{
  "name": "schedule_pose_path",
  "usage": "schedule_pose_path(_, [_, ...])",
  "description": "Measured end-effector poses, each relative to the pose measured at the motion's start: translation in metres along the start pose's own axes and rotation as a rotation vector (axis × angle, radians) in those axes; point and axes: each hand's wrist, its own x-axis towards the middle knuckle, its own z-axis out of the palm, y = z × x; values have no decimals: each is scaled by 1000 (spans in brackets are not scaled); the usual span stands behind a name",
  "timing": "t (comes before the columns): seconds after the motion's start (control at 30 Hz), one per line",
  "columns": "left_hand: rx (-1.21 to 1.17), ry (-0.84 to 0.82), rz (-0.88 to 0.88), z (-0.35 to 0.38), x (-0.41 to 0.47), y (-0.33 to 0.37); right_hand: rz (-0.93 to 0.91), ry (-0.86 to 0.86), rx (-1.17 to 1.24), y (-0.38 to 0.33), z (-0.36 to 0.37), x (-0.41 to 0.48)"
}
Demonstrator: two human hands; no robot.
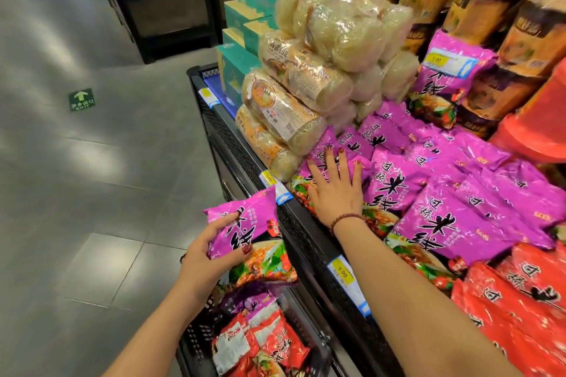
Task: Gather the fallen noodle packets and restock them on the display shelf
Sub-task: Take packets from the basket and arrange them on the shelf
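Purple noodle packet (245, 223) is sitting in your left hand (211, 254), off the display shelf (309, 242), just outside its black front edge and directly above the basket (196, 337). Your thumb is lying across the printed face and your fingers are curling round the packet's left side, so the grip is closed on it and is holding it tilted, top end up.

Your right hand (333, 190) is lying flat, fingers straight and spread, on the front-left corner of the purple packets (444, 223) already lying on the shelf. It is pressing, not grasping; it has hold of nothing.

Judgement: you are working the restocking step, one packet at a time, and the job is only part done, since the basket is holding more red and purple packets (269, 343).

The next move is calling for you to carry the held packet up over the shelf edge and lay it among the purple stock. You are likely to need the flat hand lifted or shifted to clear a place.

Surroundings: clear-wrapped vermicelli bundles (321, 76) are standing just behind the right hand's fingertips. Red packets (505, 300) are lying beside the purple ones, toward you. Yellow price tags (341, 272) are hanging along the shelf front.
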Motion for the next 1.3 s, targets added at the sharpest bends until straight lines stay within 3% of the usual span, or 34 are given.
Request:
schedule_pose_path(0.1, [-5, -53, 22, 7, 3, 6, -27, 266, 280, -6, -25, -24])
schedule_pose_path(0.13, [-8, -76, 22, 11, 4, 8, -38, 238, 511, -11, -32, -36])
schedule_pose_path(0.2, [1, -114, 27, 18, 8, 11, -22, -31, 1055, -22, -55, -63])
schedule_pose_path(0.27, [37, -137, 56, 29, 13, 14, 30, -203, 1333, -26, -68, -84])
schedule_pose_path(0.47, [13, -311, 118, 69, 31, 31, 58, -242, 1331, 12, -69, -112])
schedule_pose_path(0.57, [86, -449, 188, 90, 47, 34, 170, -121, 1354, 30, -67, -118])
schedule_pose_path(0.67, [155, -447, 223, 106, 67, 34, 387, 160, 1296, 43, -57, -123])
schedule_pose_path(0.77, [491, -313, 454, 115, 92, 32, 566, 383, 1180, 48, -41, -124])
schedule_pose_path(0.87, [821, -345, 620, 120, 116, 33, 652, 342, 982, 42, -28, -118])
schedule_pose_path(1.0, [1254, -518, 750, 134, 142, 41, 604, 373, 226, 34, -12, -118])
schedule_pose_path(1.13, [1590, -611, 750, 149, 159, 46, 364, 281, 42, 38, -4, -116])
schedule_pose_path(1.3, [1637, -639, 725, 152, 170, 38, 322, 123, 2, 56, 3, -96])
